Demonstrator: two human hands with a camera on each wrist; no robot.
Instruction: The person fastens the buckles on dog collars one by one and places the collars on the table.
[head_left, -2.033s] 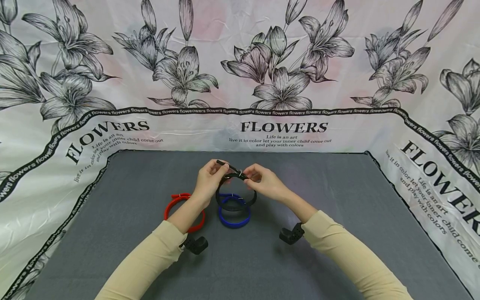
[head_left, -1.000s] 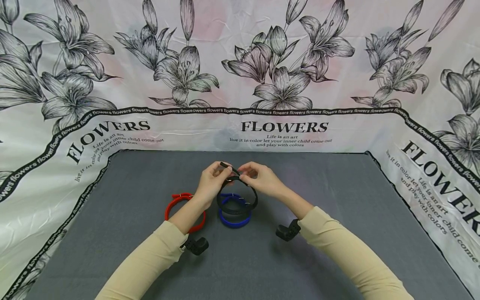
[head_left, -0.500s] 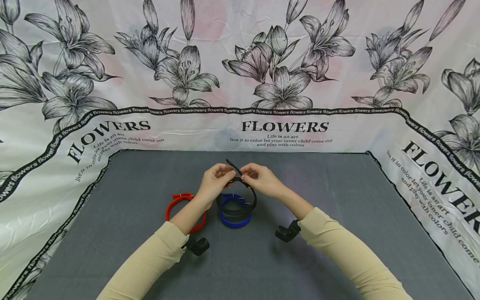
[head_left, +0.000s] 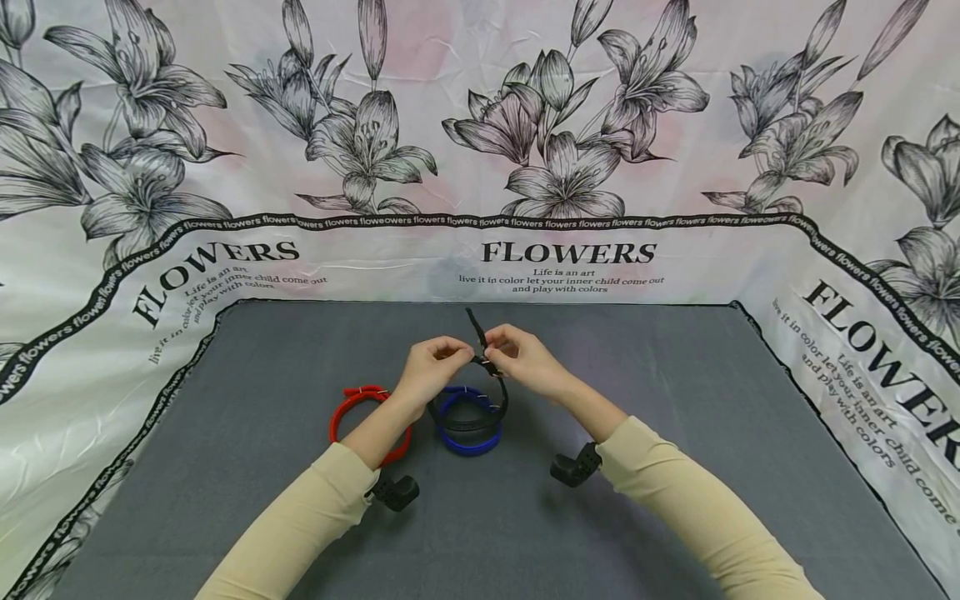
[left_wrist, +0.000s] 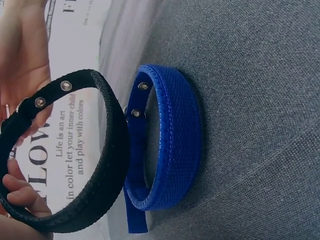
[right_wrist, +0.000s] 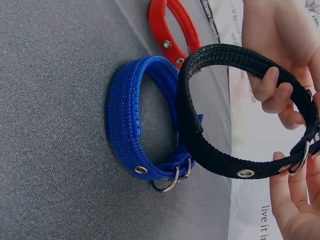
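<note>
My left hand (head_left: 433,360) and right hand (head_left: 522,358) pinch the black collar (right_wrist: 227,150) at its buckle; I'd feed the strap tip straight, loop held steady.

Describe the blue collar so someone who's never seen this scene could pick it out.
On the grey mat in front of the floral backdrop, look just below the two hands at the centre. The blue collar lies flat there as a closed webbing loop with metal eyelets. The red collar lies to its left; the black collar is held above it.

The head view looks forward and down over the desk (head_left: 675,467). Both wrist views sit close, sharing the black collar (left_wrist: 107,165) and blue collar (right_wrist: 125,120) beside each hand.
</note>
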